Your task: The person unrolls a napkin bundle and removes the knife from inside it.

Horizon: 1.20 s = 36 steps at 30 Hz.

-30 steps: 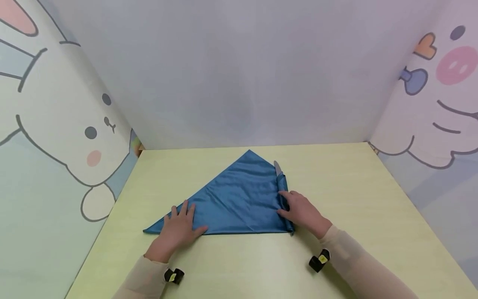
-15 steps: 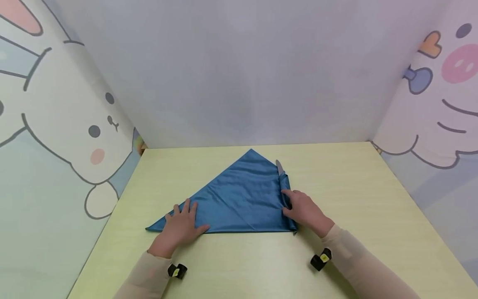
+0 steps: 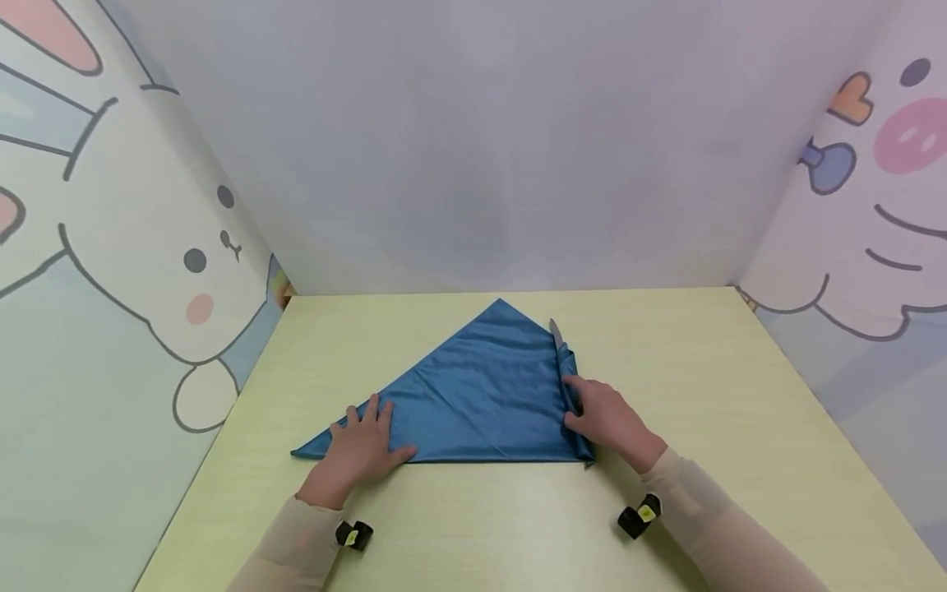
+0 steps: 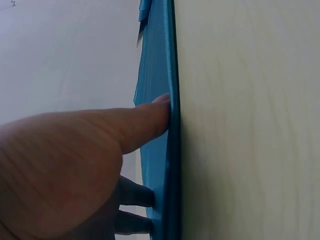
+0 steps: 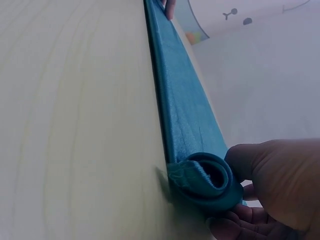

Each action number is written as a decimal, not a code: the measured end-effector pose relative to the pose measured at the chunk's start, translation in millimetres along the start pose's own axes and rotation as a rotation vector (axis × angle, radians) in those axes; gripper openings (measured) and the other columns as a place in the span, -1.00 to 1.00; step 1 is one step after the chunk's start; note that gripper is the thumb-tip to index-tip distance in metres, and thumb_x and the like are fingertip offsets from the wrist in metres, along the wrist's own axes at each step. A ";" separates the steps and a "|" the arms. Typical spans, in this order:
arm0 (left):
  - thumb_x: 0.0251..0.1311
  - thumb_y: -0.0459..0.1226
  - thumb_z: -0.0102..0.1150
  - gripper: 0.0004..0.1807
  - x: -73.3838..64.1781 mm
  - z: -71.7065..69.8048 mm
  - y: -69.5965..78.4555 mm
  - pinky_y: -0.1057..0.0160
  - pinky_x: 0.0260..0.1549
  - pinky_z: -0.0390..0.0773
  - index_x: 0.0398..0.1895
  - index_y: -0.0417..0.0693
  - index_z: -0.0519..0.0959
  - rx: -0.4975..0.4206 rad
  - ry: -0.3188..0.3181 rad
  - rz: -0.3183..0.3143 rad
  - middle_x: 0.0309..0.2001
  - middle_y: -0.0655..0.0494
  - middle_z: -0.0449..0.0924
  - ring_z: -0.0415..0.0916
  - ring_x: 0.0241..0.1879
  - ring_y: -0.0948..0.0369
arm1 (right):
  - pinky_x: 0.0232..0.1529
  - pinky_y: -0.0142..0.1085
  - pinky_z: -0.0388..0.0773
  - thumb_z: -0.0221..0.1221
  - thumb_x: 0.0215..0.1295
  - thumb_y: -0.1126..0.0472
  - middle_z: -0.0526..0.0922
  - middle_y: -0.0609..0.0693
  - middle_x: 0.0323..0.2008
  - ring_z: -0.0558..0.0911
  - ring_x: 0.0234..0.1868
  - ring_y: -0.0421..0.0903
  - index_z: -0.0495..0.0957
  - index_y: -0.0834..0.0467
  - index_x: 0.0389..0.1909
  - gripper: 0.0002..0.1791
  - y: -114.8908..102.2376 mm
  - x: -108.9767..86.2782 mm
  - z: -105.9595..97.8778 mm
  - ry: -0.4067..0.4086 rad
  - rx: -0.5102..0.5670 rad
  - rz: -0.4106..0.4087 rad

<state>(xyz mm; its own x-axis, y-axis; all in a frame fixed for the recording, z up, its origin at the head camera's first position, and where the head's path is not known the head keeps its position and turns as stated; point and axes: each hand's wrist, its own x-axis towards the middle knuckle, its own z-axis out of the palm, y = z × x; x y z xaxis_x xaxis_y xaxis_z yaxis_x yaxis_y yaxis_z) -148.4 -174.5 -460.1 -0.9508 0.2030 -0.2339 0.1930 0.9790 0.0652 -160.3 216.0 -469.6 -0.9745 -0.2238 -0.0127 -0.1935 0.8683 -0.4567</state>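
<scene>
A blue satiny cloth (image 3: 473, 386), folded to a triangle-like shape, lies on the table. Its right end is wound into a narrow roll (image 3: 568, 366), whose spiral end shows in the right wrist view. From the roll's far end sticks a grey pointed blade (image 3: 556, 332), like a knife's; the rest is hidden in the cloth. My right hand (image 3: 610, 419) grips the roll, thumb on one side and fingers curled under the other. My left hand (image 3: 358, 452) rests with spread fingers on the cloth's left part, thumb (image 4: 150, 117) along the near edge.
The pale wood-grain table (image 3: 488, 526) extends around the cloth on all sides. A plain grey-white wall (image 3: 473, 164) stands behind it, and cartoon-printed panels (image 3: 126, 271) rise at the left and right. Each wrist wears a small black camera (image 3: 355, 536).
The head view has shifted slightly, moving the whole scene a little to the right. Both hands keep nearly the same places on the cloth, and the roll looks much as before.
</scene>
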 end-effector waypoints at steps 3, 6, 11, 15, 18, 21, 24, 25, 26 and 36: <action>0.15 0.31 0.07 0.02 -1.1 -0.1 0.7 -0.49 0.03 0.13 0.47 -0.20 0.14 0.002 0.003 0.002 0.45 -0.29 -0.01 0.01 0.32 -0.41 | -0.35 -0.19 0.35 0.24 0.13 0.22 0.39 -0.06 -0.51 0.40 -0.43 -0.09 0.34 0.24 0.29 -0.34 1.9 -1.5 0.0 0.002 0.007 -0.002; 0.15 0.31 0.07 0.01 -1.4 0.2 0.9 -0.49 0.03 0.13 0.46 -0.20 0.15 0.005 0.007 0.005 0.45 -0.29 0.00 0.01 0.32 -0.41 | -0.39 -0.22 0.34 0.23 0.13 0.22 0.38 -0.06 -0.53 0.39 -0.46 -0.10 0.34 0.24 0.29 -0.34 2.6 -2.9 -0.5 0.003 0.016 0.007; 0.14 0.31 0.07 0.02 -1.1 0.9 0.4 -0.49 0.03 0.13 0.46 -0.20 0.14 0.009 0.006 0.005 0.45 -0.29 0.00 0.01 0.32 -0.42 | -0.45 -0.25 0.32 0.23 0.13 0.22 0.39 -0.06 -0.55 0.39 -0.51 -0.11 0.33 0.25 0.29 -0.34 3.8 -4.2 -1.3 -0.002 0.032 0.030; 0.14 0.32 0.06 0.02 -1.1 1.2 -0.1 -0.48 0.03 0.14 0.46 -0.20 0.15 0.019 0.013 0.009 0.45 -0.28 0.00 0.02 0.31 -0.41 | -0.44 -0.23 0.37 0.22 0.14 0.23 0.44 -0.03 -0.51 0.43 -0.50 -0.09 0.30 0.28 0.29 -0.33 4.8 -4.9 -2.1 -0.018 0.052 0.070; 0.15 0.31 0.07 0.01 -1.7 0.5 -0.1 -0.48 0.03 0.15 0.46 -0.20 0.15 0.016 0.009 0.008 0.45 -0.28 0.00 0.02 0.31 -0.41 | -0.38 -0.20 0.43 0.22 0.15 0.24 0.52 0.03 -0.41 0.47 -0.44 -0.06 0.28 0.30 0.29 -0.33 6.6 -5.7 -2.8 -0.022 0.052 0.099; 0.15 0.30 0.07 0.01 -2.3 -0.5 0.2 -0.48 0.03 0.14 0.46 -0.21 0.15 0.010 0.001 0.008 0.45 -0.29 0.00 0.02 0.31 -0.42 | -0.34 -0.19 0.45 0.23 0.15 0.23 0.54 0.06 -0.35 0.48 -0.41 -0.05 0.27 0.31 0.28 -0.34 9.4 -6.2 -3.3 -0.017 0.041 0.116; 0.15 0.30 0.07 0.01 -2.1 -0.9 0.5 -0.48 0.03 0.14 0.46 -0.21 0.15 0.008 -0.001 0.010 0.45 -0.30 -0.01 0.01 0.31 -0.42 | -0.39 -0.20 0.43 0.23 0.15 0.24 0.51 0.04 -0.42 0.47 -0.45 -0.06 0.26 0.32 0.27 -0.34 12.2 -6.5 -4.5 -0.018 0.055 0.118; 0.15 0.30 0.07 0.01 -1.8 -0.9 0.5 -0.48 0.03 0.14 0.46 -0.21 0.15 0.008 0.000 0.011 0.45 -0.30 -0.01 0.01 0.31 -0.42 | -0.40 -0.21 0.43 0.23 0.16 0.24 0.50 0.03 -0.43 0.47 -0.46 -0.07 0.26 0.32 0.27 -0.34 13.0 -6.6 -4.9 -0.017 0.059 0.117; 0.15 0.30 0.07 0.01 -1.5 -0.7 0.5 -0.48 0.03 0.14 0.46 -0.21 0.15 0.009 0.000 0.011 0.45 -0.30 -0.01 0.01 0.31 -0.42 | -0.42 -0.22 0.43 0.23 0.16 0.25 0.49 0.02 -0.46 0.46 -0.48 -0.07 0.26 0.32 0.27 -0.34 13.7 -6.6 -5.2 -0.018 0.069 0.118; 0.14 0.32 0.06 0.02 -0.7 -0.1 0.0 -0.48 0.04 0.13 0.46 -0.20 0.15 0.011 0.001 0.012 0.45 -0.29 -0.01 0.01 0.31 -0.42 | -0.49 -0.27 0.39 0.20 0.15 0.28 0.50 -0.03 -0.52 0.45 -0.56 -0.13 0.27 0.28 0.27 -0.37 23.7 -9.6 -6.6 -0.001 0.144 0.108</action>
<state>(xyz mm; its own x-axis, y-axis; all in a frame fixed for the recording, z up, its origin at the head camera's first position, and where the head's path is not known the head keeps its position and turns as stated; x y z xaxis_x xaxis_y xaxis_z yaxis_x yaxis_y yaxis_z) -147.8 -174.6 -459.8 -0.9488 0.2143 -0.2322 0.2065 0.9768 0.0574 -156.3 241.6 -474.4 -0.9886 -0.1333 -0.0697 -0.0693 0.8149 -0.5755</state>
